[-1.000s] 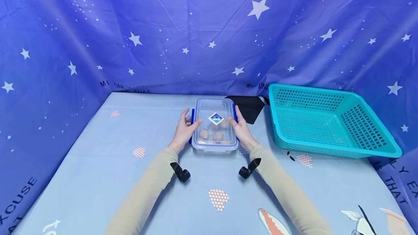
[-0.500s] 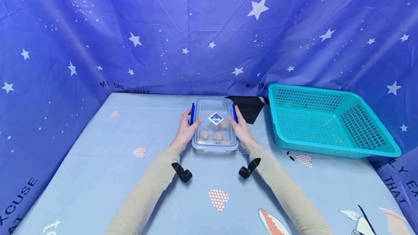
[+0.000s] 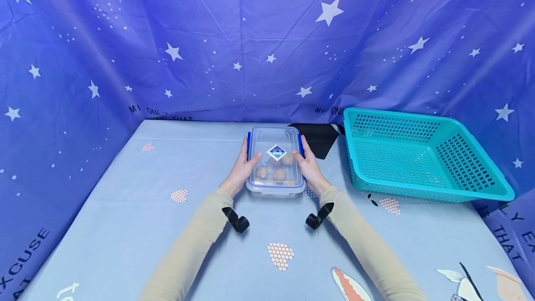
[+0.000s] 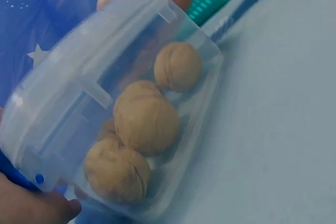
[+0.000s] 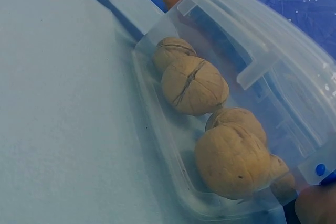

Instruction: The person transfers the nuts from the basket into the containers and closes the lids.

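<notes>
A clear lidded box [image 3: 275, 160] of walnuts [image 5: 194, 85] sits on the pale blue sheet [image 3: 125, 217], just left of the teal basket [image 3: 422, 157]. The left hand [image 3: 244, 167] clasps the box's left side, thumb on the lid, fingers on the blue side latch [image 3: 248, 142]; the right hand [image 3: 308, 165] clasps the opposite side likewise, seemingly to steady it. A black cloth [image 3: 319, 137] lies just behind the box.

A blue star-print curtain [image 3: 267, 36] hangs behind and to both sides; a pale blue patterned cloth [image 3: 125, 226] covers the bench.
</notes>
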`<state>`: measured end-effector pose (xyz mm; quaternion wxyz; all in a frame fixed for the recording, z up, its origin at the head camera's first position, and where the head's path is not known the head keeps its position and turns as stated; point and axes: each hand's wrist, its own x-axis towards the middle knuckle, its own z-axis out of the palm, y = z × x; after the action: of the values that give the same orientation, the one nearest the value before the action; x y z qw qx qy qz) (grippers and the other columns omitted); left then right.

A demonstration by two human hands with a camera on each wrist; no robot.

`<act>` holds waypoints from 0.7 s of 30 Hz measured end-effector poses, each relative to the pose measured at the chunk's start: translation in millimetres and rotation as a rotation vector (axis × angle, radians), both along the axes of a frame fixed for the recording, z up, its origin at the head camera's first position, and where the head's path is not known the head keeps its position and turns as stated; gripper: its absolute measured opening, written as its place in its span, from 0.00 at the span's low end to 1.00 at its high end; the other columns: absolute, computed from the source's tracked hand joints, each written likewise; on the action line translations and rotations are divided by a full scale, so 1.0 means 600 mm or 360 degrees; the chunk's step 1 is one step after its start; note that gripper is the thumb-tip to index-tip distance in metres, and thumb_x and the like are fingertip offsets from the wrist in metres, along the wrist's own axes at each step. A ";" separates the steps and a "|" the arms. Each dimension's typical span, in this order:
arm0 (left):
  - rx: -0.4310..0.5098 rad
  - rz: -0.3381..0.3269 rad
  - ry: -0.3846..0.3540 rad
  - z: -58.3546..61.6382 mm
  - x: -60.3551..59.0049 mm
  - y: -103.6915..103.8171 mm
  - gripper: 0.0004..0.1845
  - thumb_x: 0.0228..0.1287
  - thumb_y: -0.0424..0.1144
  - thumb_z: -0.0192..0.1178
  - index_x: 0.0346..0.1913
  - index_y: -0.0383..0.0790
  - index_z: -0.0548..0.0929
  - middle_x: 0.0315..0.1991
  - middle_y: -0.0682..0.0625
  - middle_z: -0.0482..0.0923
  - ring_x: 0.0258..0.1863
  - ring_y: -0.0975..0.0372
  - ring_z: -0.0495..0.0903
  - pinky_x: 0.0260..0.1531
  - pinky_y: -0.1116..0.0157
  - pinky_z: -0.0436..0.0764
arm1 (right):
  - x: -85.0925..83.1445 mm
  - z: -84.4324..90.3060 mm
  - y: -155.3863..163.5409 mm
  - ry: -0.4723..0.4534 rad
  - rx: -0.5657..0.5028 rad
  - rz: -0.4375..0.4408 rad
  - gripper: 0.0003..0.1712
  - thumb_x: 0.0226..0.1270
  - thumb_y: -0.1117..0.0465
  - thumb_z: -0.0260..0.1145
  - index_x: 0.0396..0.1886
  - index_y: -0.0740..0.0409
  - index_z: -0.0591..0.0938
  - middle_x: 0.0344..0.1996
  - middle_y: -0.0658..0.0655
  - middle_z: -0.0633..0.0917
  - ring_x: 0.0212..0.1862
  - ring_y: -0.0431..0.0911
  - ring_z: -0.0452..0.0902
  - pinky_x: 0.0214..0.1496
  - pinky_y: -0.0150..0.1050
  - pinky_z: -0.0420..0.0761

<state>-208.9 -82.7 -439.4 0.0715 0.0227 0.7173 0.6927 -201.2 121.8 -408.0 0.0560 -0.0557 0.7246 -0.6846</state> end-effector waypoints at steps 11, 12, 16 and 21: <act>0.0066 -0.0032 0.0009 0.004 0.002 -0.002 0.39 0.76 0.36 0.45 0.77 0.41 0.32 0.77 0.46 0.27 0.74 0.55 0.29 0.71 0.57 0.32 | -0.027 -0.040 0.007 -0.0008 -0.0054 -0.0013 0.37 0.77 0.67 0.46 0.77 0.60 0.39 0.76 0.59 0.39 0.75 0.51 0.32 0.75 0.44 0.40; 0.0073 -0.0032 0.0005 0.003 0.002 -0.002 0.39 0.76 0.36 0.44 0.77 0.41 0.32 0.77 0.46 0.28 0.74 0.56 0.29 0.71 0.57 0.32 | -0.029 -0.044 0.007 0.0000 -0.0047 -0.0018 0.38 0.78 0.66 0.46 0.77 0.60 0.39 0.77 0.58 0.39 0.75 0.51 0.32 0.75 0.44 0.40; 0.0056 -0.0034 0.0009 -0.001 0.000 -0.001 0.38 0.77 0.37 0.43 0.77 0.41 0.33 0.77 0.47 0.29 0.74 0.56 0.30 0.72 0.58 0.33 | -0.030 -0.052 0.007 0.0030 -0.0021 -0.0035 0.38 0.78 0.65 0.46 0.77 0.60 0.39 0.77 0.57 0.40 0.75 0.49 0.32 0.75 0.43 0.40; -0.0032 -0.0041 0.0075 0.000 0.001 0.001 0.36 0.77 0.36 0.41 0.77 0.39 0.33 0.77 0.45 0.30 0.74 0.54 0.31 0.72 0.57 0.33 | -0.029 -0.050 0.005 0.0036 -0.0024 -0.0045 0.38 0.77 0.65 0.46 0.78 0.59 0.38 0.77 0.58 0.40 0.75 0.49 0.32 0.75 0.44 0.40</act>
<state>-208.0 -81.8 -439.4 0.0636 0.0475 0.7253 0.6838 -218.4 124.9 -438.1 0.0377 -0.0538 0.7206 -0.6902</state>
